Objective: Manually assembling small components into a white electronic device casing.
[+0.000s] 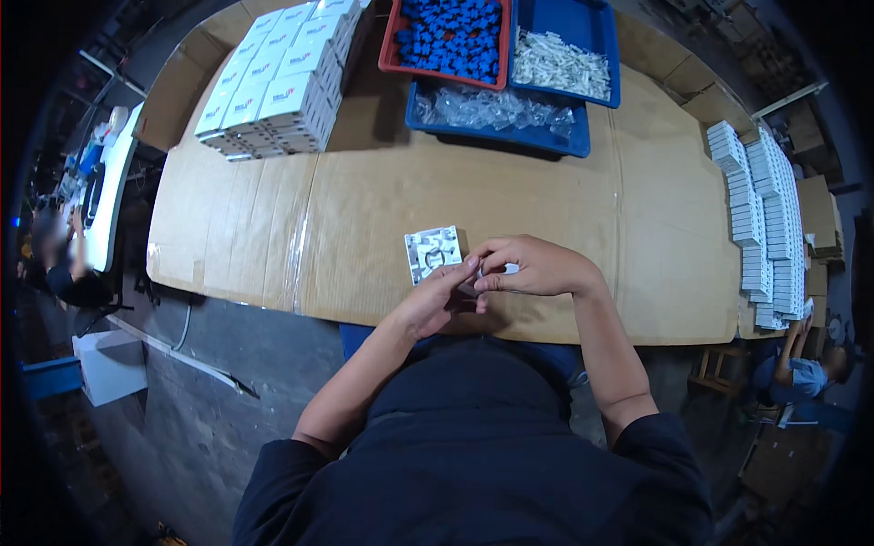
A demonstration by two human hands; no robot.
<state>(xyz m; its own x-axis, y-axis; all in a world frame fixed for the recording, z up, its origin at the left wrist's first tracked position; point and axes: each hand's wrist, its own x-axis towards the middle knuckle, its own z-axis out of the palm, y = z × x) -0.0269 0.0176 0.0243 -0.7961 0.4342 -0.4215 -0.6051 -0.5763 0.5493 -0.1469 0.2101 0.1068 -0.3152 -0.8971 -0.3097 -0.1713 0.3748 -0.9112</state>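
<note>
Pinching a small pale piece [512,268] in our right hand [541,267], we half-curl our left hand [433,304], contents unclear; slack fingertips could drop the piece near the white plate [430,252] at frame centre.

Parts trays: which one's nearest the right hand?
The blue tray of clear plastic pieces: its front edge lies closest to the right hand. The red tray and other blue tray, of white pieces, sit farther back.

The cardboard-topped table [674,255] carries white boxes [273,86] stacked far left, a wide blue tray [566,147], a white square plate [428,250] and stacked white parts [760,218] along the right.
</note>
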